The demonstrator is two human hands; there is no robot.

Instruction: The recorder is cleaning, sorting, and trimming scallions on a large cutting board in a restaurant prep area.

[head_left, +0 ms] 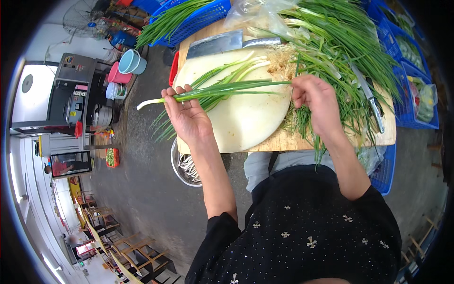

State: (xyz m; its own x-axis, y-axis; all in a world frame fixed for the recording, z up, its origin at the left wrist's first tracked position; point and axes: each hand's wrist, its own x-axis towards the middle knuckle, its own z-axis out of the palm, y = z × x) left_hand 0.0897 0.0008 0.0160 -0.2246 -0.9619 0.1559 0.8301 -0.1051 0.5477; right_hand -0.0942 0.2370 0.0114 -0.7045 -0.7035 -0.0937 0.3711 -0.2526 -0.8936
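My left hand (186, 112), palm up, holds a green onion (212, 89) near its white end, which points left. Its green leaves stretch right to my right hand (314, 101), whose fingertips pinch the leaf tips. Below them, more green onions (244, 69) lie on a round white cutting board (248, 117), with a heap of cut roots (282, 60) beside their white ends. A cleaver (216, 44) rests at the board's far edge. Right of the board, trimmed leaves (312, 120) and a knife (361, 83) lie near a large pile of green onions (347, 35).
A metal bowl (173, 159) of white stalks stands below the wooden table's (276, 145) left corner. Blue plastic baskets (191, 23) stand at the back left and right. A clear plastic bag (255, 14) lies at the far side.
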